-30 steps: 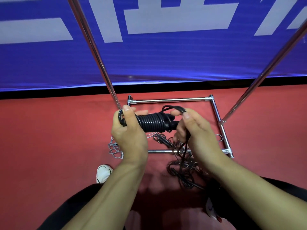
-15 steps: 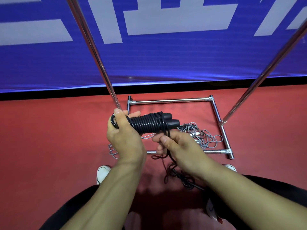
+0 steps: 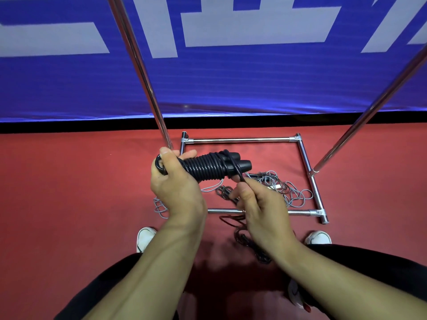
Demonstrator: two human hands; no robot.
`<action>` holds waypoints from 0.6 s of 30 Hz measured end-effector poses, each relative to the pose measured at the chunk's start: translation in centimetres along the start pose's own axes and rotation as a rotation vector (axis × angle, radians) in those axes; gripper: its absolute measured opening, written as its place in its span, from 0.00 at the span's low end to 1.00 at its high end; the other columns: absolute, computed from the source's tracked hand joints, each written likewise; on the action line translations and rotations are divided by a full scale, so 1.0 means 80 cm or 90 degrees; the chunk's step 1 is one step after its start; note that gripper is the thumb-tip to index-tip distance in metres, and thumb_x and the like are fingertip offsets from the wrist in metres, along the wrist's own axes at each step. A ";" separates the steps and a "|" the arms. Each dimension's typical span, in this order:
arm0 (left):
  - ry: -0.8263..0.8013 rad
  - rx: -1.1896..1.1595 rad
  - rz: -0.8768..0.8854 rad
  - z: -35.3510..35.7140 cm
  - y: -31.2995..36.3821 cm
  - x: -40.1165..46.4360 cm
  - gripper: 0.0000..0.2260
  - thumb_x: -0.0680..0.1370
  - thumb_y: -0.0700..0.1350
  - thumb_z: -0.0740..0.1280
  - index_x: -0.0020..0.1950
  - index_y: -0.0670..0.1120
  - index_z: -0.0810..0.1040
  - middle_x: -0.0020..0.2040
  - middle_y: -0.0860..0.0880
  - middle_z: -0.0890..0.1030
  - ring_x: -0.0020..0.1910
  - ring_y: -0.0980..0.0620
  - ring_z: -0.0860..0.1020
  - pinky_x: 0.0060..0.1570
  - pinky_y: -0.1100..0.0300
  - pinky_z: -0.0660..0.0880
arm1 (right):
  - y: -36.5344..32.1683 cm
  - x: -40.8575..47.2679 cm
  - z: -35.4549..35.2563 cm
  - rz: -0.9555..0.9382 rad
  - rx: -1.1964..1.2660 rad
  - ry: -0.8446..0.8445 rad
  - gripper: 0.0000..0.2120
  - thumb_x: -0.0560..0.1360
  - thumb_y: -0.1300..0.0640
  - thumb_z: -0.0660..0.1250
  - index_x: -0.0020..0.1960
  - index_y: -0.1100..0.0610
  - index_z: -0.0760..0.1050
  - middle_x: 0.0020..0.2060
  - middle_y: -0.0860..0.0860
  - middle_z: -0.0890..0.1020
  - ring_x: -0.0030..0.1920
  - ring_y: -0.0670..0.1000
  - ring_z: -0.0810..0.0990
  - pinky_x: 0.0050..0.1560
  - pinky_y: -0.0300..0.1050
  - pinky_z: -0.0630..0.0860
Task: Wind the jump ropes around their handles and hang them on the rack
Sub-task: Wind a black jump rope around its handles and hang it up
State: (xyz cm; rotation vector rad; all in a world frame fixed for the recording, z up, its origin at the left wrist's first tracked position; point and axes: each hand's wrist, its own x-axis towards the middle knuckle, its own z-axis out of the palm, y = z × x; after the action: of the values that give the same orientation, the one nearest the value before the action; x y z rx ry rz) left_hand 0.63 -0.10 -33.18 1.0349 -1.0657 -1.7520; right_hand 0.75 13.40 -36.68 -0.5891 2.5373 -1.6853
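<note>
black jump rope handles (image 3: 233,163), mostly wrapped in coils, are lying sideways in the left hand (image 3: 175,183), which is gripping their end. right hand (image 3: 261,206) is pinching the loose black cord (image 3: 240,176) just below. grey rope (image 3: 288,188) is lying tangled inside the rack base (image 3: 307,162) on the red floor (image 3: 69,192).

The setting is an indoor sports venue or gym. Indicators: a red court-type floor (image 3: 69,204); a blue banner (image 3: 231,84) with large pale lettering along the floor edge, above a black strip; a chrome tube rack (image 3: 242,140) standing on the floor; loose grey jump ropes (image 3: 293,192) lying inside the rack base.
</note>
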 end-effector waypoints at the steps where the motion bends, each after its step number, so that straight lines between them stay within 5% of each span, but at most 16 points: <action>1: 0.001 0.004 0.004 -0.001 0.000 0.000 0.11 0.83 0.49 0.60 0.42 0.47 0.72 0.33 0.48 0.84 0.30 0.50 0.78 0.39 0.51 0.77 | -0.002 0.001 0.000 0.012 -0.001 -0.043 0.13 0.79 0.48 0.57 0.43 0.45 0.79 0.32 0.44 0.80 0.30 0.44 0.75 0.35 0.38 0.71; 6: 0.009 0.012 0.004 -0.004 -0.001 0.004 0.11 0.83 0.49 0.60 0.42 0.47 0.73 0.34 0.48 0.84 0.30 0.50 0.77 0.36 0.54 0.76 | -0.017 0.011 -0.002 0.190 0.323 -0.165 0.13 0.80 0.53 0.58 0.44 0.59 0.76 0.24 0.48 0.68 0.28 0.50 0.68 0.33 0.42 0.72; 10: 0.021 0.014 -0.006 -0.003 0.000 0.007 0.11 0.83 0.50 0.61 0.42 0.47 0.73 0.34 0.48 0.84 0.30 0.51 0.77 0.36 0.56 0.76 | -0.018 0.007 -0.006 0.145 0.124 -0.126 0.10 0.83 0.52 0.57 0.45 0.50 0.73 0.22 0.50 0.72 0.23 0.48 0.71 0.28 0.40 0.68; 14: 0.019 0.009 -0.014 -0.001 0.001 0.008 0.11 0.82 0.50 0.61 0.42 0.48 0.73 0.34 0.48 0.84 0.30 0.50 0.78 0.38 0.53 0.77 | -0.016 0.010 -0.005 0.219 0.246 -0.139 0.16 0.82 0.43 0.55 0.49 0.50 0.78 0.28 0.43 0.69 0.27 0.47 0.65 0.28 0.39 0.65; 16: 0.022 0.013 -0.012 -0.001 0.001 0.009 0.11 0.82 0.50 0.61 0.42 0.48 0.73 0.34 0.48 0.84 0.30 0.50 0.77 0.37 0.54 0.77 | -0.017 0.008 -0.007 0.174 0.181 -0.119 0.15 0.78 0.36 0.56 0.51 0.45 0.74 0.28 0.42 0.69 0.28 0.45 0.65 0.32 0.43 0.65; 18: 0.022 0.014 -0.017 -0.001 0.002 0.009 0.11 0.82 0.50 0.61 0.42 0.48 0.73 0.33 0.48 0.84 0.29 0.51 0.77 0.37 0.54 0.77 | -0.016 0.008 -0.011 0.095 0.103 -0.048 0.07 0.81 0.43 0.57 0.48 0.45 0.68 0.27 0.42 0.70 0.28 0.44 0.65 0.32 0.45 0.63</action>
State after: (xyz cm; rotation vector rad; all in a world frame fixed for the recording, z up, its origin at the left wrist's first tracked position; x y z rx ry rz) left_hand 0.52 -0.83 -33.18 1.0941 -1.0556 -1.7415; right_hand 0.34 13.53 -35.08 -0.4323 2.3035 -1.7577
